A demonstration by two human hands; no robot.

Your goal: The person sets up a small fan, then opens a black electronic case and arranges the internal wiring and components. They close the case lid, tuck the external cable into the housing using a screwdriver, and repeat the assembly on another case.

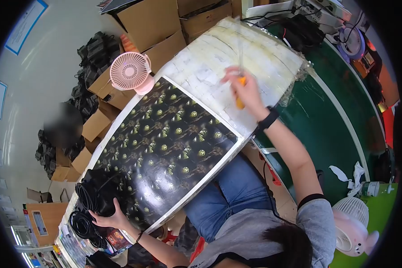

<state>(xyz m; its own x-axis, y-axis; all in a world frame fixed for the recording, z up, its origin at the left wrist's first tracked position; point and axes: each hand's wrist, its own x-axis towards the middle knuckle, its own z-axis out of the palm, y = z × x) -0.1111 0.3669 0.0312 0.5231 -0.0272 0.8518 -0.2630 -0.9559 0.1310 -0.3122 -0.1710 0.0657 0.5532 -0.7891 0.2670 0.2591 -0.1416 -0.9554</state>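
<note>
My right hand (243, 87), with a dark band on its wrist, is closed around a tool with an orange handle (240, 103) above the pale, marbled part of the table (201, 67). The tool's long thin shaft points away and is blurred. At the near left, my left hand (114, 217) lies with fingers spread against a black bundle of items (100, 192) and coiled black cables (82, 223). A dark patterned sheet (165, 147) covers the table between my two hands.
A pink fan (130, 73) stands at the table's far left edge. Cardboard boxes (152, 24) and piled black items (96, 51) lie beyond it. To the right is a green surface (326, 134) with a roll (370, 189) and a pink-and-white fan (350, 228).
</note>
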